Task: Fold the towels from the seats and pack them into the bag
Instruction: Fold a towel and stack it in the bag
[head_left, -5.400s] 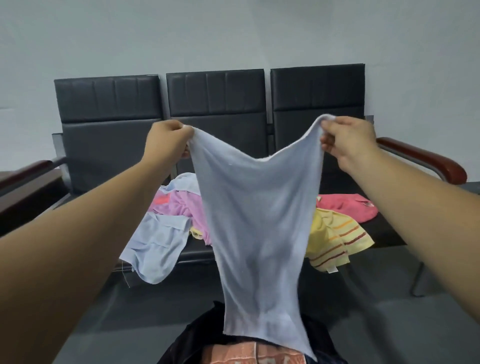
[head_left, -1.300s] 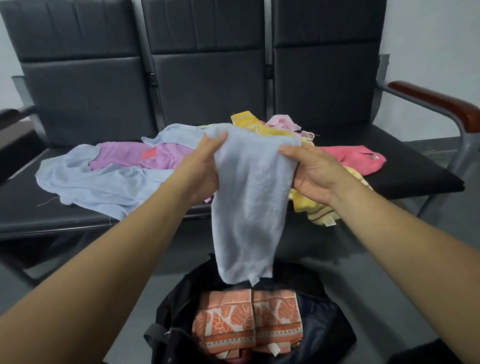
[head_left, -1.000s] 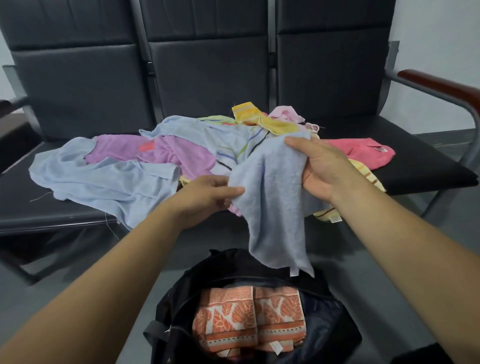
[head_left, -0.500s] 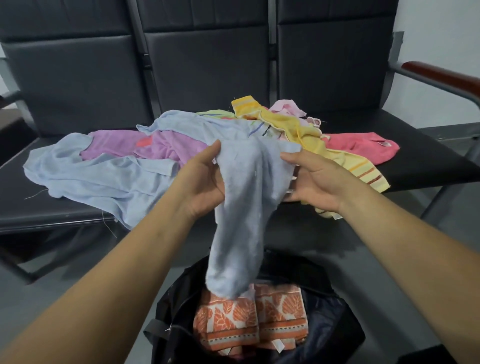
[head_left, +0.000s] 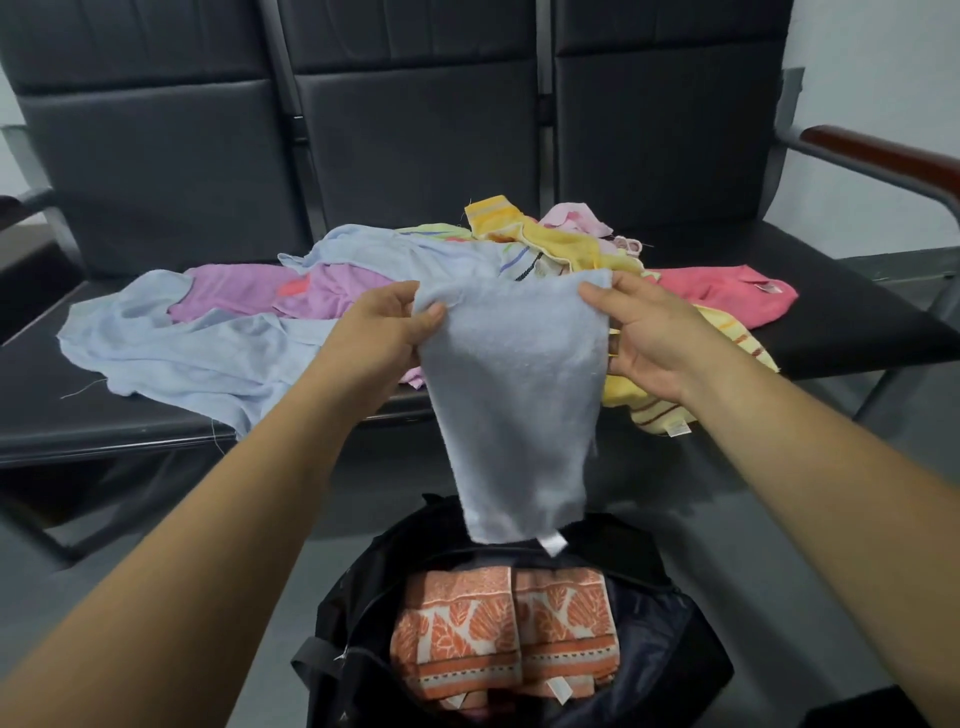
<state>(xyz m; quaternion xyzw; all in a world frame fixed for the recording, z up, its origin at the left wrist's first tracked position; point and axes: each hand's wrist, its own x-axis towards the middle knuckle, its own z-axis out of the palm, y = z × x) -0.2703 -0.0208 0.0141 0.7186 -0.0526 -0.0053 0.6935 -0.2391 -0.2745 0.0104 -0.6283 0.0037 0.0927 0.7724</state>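
A light blue towel (head_left: 511, 395), folded narrow, hangs in front of me by its top corners. My left hand (head_left: 387, 330) pinches its left corner and my right hand (head_left: 641, 332) pinches its right corner. Its lower end, with a white tag, dangles just above the open black bag (head_left: 675, 639) on the floor. Inside the bag lies a folded orange leaf-patterned towel (head_left: 506, 629). Behind the hands, loose towels are heaped on the black seats (head_left: 857, 312): a large pale blue one (head_left: 192, 343), a purple one (head_left: 244, 291), a yellow striped one (head_left: 561, 244) and a pink-red one (head_left: 722, 291).
The three-seat black bench has a wooden armrest (head_left: 883, 156) on the right and metal legs beneath. A grey floor (head_left: 779, 545) surrounds the bag. A pale wall (head_left: 883, 62) stands behind.
The towel went from held wide open to folded narrower. In the last half second both hands spread its top edge flat again, and the lower end lifted off the orange towel.
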